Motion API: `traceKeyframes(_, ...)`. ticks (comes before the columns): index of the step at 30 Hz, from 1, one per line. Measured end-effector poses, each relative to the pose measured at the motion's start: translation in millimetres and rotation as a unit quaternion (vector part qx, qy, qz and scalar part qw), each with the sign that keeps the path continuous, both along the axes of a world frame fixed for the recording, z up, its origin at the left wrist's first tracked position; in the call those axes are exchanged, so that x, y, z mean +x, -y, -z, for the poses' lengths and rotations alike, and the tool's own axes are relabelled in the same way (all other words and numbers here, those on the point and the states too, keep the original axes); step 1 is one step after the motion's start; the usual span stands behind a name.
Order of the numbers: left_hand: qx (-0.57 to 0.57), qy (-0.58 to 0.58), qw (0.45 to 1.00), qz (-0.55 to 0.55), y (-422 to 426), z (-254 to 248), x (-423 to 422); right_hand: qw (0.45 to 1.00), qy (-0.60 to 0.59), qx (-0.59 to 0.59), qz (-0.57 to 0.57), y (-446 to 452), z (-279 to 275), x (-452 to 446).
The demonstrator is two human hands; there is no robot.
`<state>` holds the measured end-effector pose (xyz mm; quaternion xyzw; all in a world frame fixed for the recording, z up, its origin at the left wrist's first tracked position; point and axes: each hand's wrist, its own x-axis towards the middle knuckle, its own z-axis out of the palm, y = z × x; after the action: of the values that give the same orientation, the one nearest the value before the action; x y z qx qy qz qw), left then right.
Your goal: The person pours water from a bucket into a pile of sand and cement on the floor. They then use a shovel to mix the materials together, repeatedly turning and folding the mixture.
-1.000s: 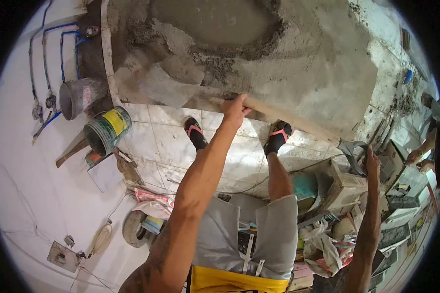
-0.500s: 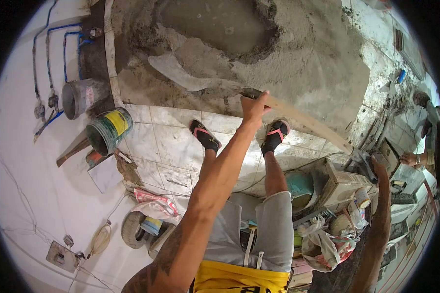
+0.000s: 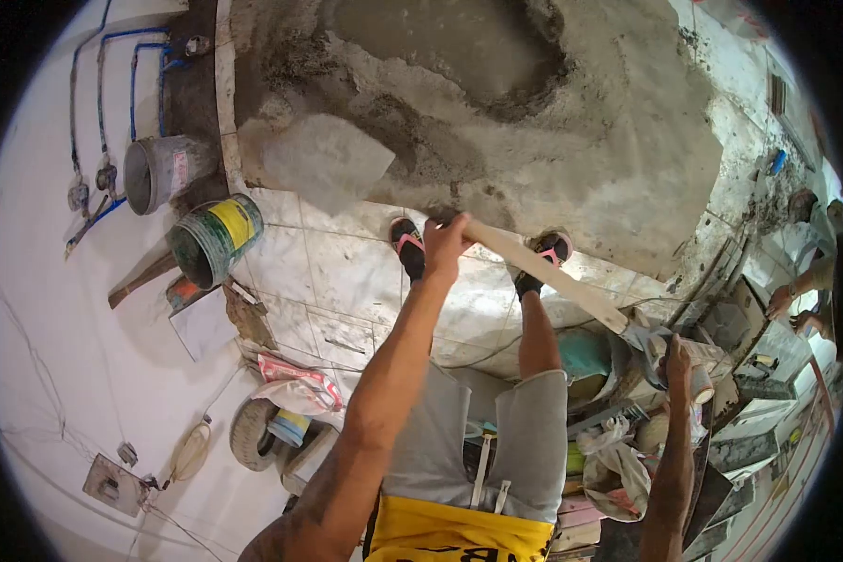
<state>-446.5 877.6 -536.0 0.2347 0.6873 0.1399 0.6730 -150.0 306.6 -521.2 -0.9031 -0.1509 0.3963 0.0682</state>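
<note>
A shovel (image 3: 557,276) with a wooden shaft is in both of my hands. My left hand (image 3: 448,245) is wrapped round the shaft near the blade end. At the other end, my right hand (image 3: 676,373) is closed on the grey metal grip. The shovel blade (image 3: 326,161), slightly blurred, is at the near left edge of the heap of wet grey mortar (image 3: 618,140); whether it touches the heap I cannot tell. Murky water (image 3: 459,42) stands in a hollow in the mortar. My feet are on the tiles just in front of the heap.
A grey bucket (image 3: 150,175) and a green-and-yellow bucket (image 3: 214,239) are at the left by the wall. Behind my right leg sits a teal bucket (image 3: 585,356) among bags and boxes. Another person's hand (image 3: 782,298) shows at the far right. A cable (image 3: 478,358) crosses the floor.
The shovel blade has swung left and nearer to me, its broad face now showing. My left hand has moved left and closer; my right hand has moved left and slightly closer.
</note>
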Motion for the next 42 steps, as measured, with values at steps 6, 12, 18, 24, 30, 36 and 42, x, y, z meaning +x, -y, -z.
traceKeyframes(6, -0.126, -0.009, 0.99, -0.065, -20.4, 88.9, -109.3, 0.989, -0.012, -0.05, 0.14, -191.0, -6.5, -74.4)
traceKeyframes(12, -0.102, -0.01, 0.993, -0.055, -38.2, 154.8, -118.6, 0.98, -0.032, -0.008, 0.194, -186.9, 71.8, -95.3)
traceKeyframes(18, -0.085, 0.046, 0.995, -0.002, -75.7, 183.6, -69.4, 0.944, -0.055, -0.02, 0.326, -213.7, 66.5, -73.0)
traceKeyframes(24, -0.078, 0.04, 0.996, 0.032, -93.9, 150.3, -24.2, 0.933, -0.038, 0.037, 0.356, -219.6, 43.6, -40.1)
traceKeyframes(30, -0.044, 0.077, 0.995, 0.034, -73.2, 91.9, 2.4, 0.943, -0.05, 0.029, 0.328, -188.6, 7.2, -9.0)
traceKeyframes(36, -0.024, 0.077, 0.995, 0.057, -62.4, 53.2, 34.6, 0.927, -0.069, 0.041, 0.366, -155.9, -22.2, 5.5)
traceKeyframes(42, -0.011, 0.038, 0.996, 0.079, -46.7, 35.2, 63.7, 0.944, -0.074, -0.075, 0.313, -124.0, -34.0, 15.5)
